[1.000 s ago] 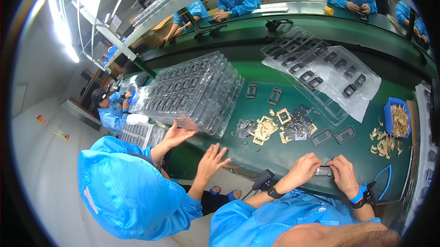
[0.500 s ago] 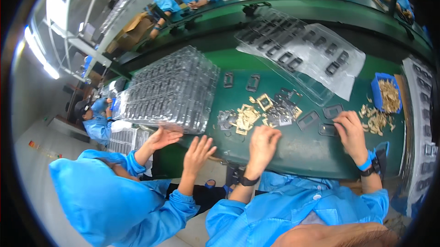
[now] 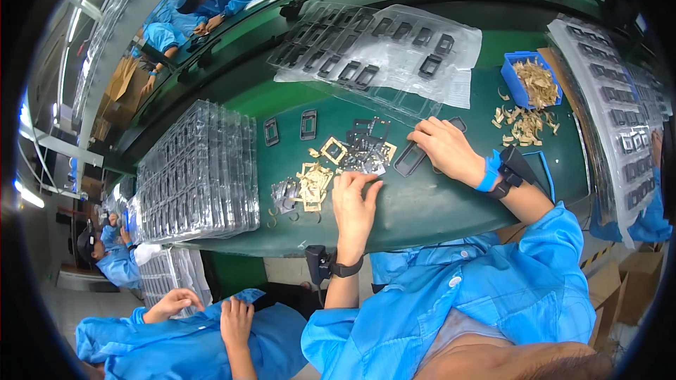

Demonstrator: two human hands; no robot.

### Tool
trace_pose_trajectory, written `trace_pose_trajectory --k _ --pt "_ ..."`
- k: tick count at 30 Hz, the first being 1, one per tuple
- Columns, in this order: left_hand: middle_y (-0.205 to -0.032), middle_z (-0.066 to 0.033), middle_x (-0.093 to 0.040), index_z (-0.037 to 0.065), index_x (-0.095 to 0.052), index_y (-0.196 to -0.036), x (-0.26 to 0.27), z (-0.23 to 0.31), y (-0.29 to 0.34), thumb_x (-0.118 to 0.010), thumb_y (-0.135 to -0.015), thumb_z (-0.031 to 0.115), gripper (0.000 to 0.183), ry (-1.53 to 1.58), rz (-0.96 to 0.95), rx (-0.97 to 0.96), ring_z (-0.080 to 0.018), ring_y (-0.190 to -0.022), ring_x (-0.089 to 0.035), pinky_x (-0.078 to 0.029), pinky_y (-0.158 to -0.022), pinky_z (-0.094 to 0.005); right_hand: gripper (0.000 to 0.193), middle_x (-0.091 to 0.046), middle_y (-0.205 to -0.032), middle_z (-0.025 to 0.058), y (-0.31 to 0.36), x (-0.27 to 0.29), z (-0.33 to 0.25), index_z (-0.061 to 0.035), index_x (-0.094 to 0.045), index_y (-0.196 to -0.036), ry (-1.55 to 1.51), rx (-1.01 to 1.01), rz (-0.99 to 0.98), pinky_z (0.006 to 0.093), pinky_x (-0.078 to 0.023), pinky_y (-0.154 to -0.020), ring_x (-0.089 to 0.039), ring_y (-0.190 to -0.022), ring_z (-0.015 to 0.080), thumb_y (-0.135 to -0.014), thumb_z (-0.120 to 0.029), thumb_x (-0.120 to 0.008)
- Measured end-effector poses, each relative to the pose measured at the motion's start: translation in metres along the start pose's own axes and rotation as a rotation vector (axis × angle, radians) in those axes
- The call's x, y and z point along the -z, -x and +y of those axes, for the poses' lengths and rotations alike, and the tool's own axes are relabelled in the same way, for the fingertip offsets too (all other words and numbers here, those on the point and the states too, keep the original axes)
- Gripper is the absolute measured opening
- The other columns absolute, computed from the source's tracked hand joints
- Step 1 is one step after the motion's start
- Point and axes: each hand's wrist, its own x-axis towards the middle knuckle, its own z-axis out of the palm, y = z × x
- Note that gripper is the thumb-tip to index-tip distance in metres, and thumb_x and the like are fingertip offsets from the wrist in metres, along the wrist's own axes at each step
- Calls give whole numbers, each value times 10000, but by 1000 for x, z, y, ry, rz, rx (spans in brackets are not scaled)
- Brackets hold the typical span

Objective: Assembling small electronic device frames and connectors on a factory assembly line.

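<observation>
My left hand (image 3: pixel 354 207) has its thumb and fingertips drawn together at the near edge of a pile of small dark and silvery pieces (image 3: pixel 368 147). Whatever lies between those fingertips is too small to make out. Cream-coloured frame pieces (image 3: pixel 315 186) lie just left of that hand. On the green table my right hand (image 3: pixel 451 153) bends its fingers over a dark rectangular frame (image 3: pixel 407 159), whose upper end they touch. Another dark frame (image 3: pixel 458 123) shows partly beyond this hand. Two upright dark frames, one (image 3: pixel 272 131) left of the other (image 3: pixel 308 124), lie farther back.
A tall stack of clear trays (image 3: pixel 197 176) stands at left. Trays of dark frames (image 3: pixel 394 35) lie at the back. Right of them is a blue bin (image 3: pixel 515 77) of tan pieces, with more spilled beside it. A co-worker's hands (image 3: pixel 236 320) show at lower left.
The view has shifted, so the table appears farther left. My right hand has moved left over the dark frames, while my left hand has come to the pile. The neighbouring co-worker's hands have drawn back.
</observation>
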Motion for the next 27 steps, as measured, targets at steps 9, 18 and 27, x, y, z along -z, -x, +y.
trace_pose_trajectory --k 9,18,27 --pt "-979 -81 -624 66 -729 -1032 -12 0 7 -751 -816 90 218 -17 60 -33 -292 -936 -570 -449 -829 -393 71 -614 -884 126 5 9 -8 -45 -606 -891 -347 -157 -42 437 -489 -741 -612 -863 344 -876 -97 -651" --pt "-918 -80 -627 62 -734 -924 4 -18 -19 -757 -809 101 123 -106 124 -5 -293 -906 -574 -459 -817 -408 133 -625 -856 134 76 46 -20 -29 -642 -960 -349 -325 -274 444 -507 -716 -634 -820 343 -855 -90 -695" --pt "-924 -83 -660 61 -746 -950 -21 -21 -50 -774 -799 176 192 -271 97 -110 -305 -934 -609 -446 -772 -431 154 -625 -881 125 74 49 -16 -25 -652 -958 -391 -300 -187 423 -516 -718 -641 -833 321 -844 -107 -718"
